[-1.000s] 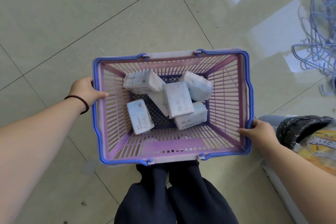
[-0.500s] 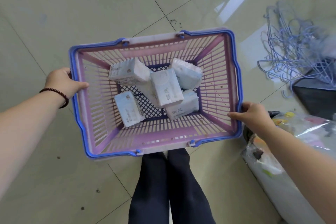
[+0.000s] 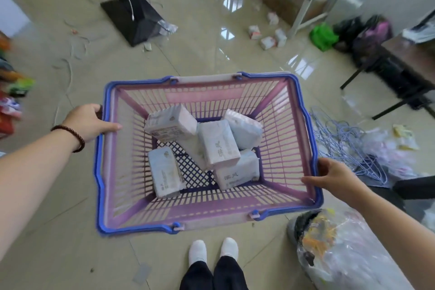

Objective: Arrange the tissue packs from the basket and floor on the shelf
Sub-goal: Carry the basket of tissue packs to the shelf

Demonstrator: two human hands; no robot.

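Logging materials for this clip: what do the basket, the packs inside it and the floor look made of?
Basket: moulded plastic, matte pink slatted walls with a blue rim. Packs: probably tissue in thin, soft printed film, wrinkled at the ends. Floor: likely glazed tile, glossy, with window reflections and joint lines. Left hand and right hand grip the rim.

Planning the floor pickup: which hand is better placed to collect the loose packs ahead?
Probably the right hand: the floor tissue packs lie ahead and to the right. Both hands grip the basket rim; the left hand holds the far side.
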